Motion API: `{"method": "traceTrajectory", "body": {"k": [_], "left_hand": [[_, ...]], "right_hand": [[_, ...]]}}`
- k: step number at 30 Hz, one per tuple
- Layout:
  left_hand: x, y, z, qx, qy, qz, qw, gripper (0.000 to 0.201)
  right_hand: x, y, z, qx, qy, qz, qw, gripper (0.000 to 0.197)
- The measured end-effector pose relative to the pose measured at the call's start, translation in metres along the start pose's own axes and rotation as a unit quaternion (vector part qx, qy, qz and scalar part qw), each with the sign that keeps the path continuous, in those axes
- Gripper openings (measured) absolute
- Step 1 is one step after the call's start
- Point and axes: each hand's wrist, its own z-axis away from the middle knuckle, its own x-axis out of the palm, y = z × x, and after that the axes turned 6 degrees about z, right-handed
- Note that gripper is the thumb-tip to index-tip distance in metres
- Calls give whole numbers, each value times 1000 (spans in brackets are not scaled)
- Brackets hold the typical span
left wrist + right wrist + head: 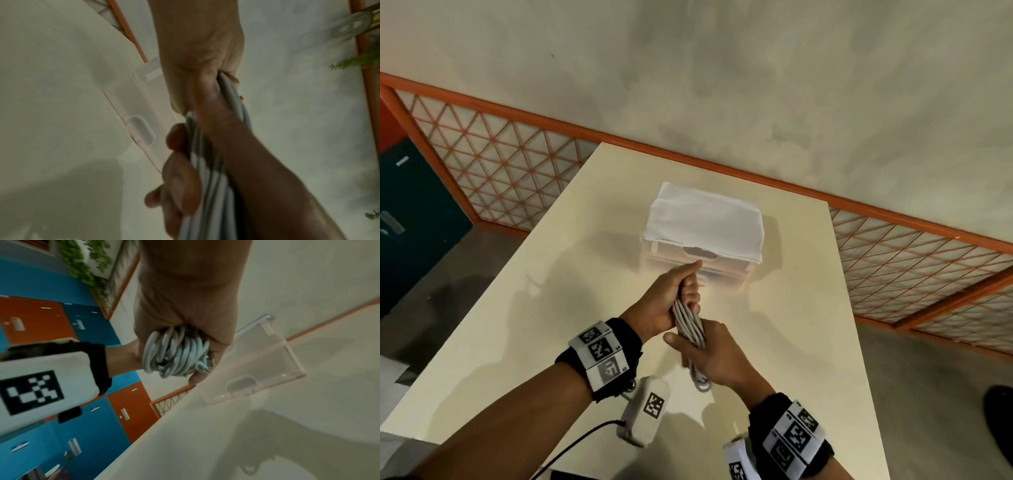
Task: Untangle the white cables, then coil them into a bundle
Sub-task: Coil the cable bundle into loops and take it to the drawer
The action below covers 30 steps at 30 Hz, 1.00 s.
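Observation:
The white cables (pixel 690 323) form one long bundle of several parallel strands, held above the cream table (pixel 551 308). My left hand (pixel 674 294) grips the far end of the bundle, fingers curled round it. My right hand (pixel 709 356) grips the near end, and a short loop (pixel 702 382) sticks out below it. In the left wrist view the strands (pixel 211 178) run between both hands. The right wrist view shows the looped cable ends (pixel 174 352) packed inside my fist (pixel 185 308).
A clear plastic drawer box (pixel 702 260) with a white cloth (pixel 705 219) on top stands just beyond my hands. An orange lattice railing (pixel 893 263) runs behind the table. Blue and orange lockers (pixel 61 324) stand to the left.

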Motion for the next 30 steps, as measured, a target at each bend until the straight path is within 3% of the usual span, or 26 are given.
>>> {"method": "traceTrajectory", "body": {"k": [3,7,10,15,20,22,30], "left_hand": [[-6,0,-9,-48,-12,28,998,43],[-20,-8,-25,-71,11,17,997,45],[-34,-12,-43,-46,60,1,997,61],[-50,-13,-72,14,115,81,990,44],[-49,-20,-82,-3,64,78,995,61],[-49,-25,-85,6,54,81,995,54],[-57,-51,-72,42,108,81,990,44]], "right_hand": [[1,11,-7,27,0,-29,999,51],[1,26,-15,71,-13,-47,996,48],[-2,35,-16,126,-11,-77,989,43],[-5,49,-11,168,-13,-93,981,40],[-8,53,-6,185,-8,-92,978,38],[-10,55,-4,188,-8,-84,979,40],[-26,60,11,162,-22,-49,985,59]]}}
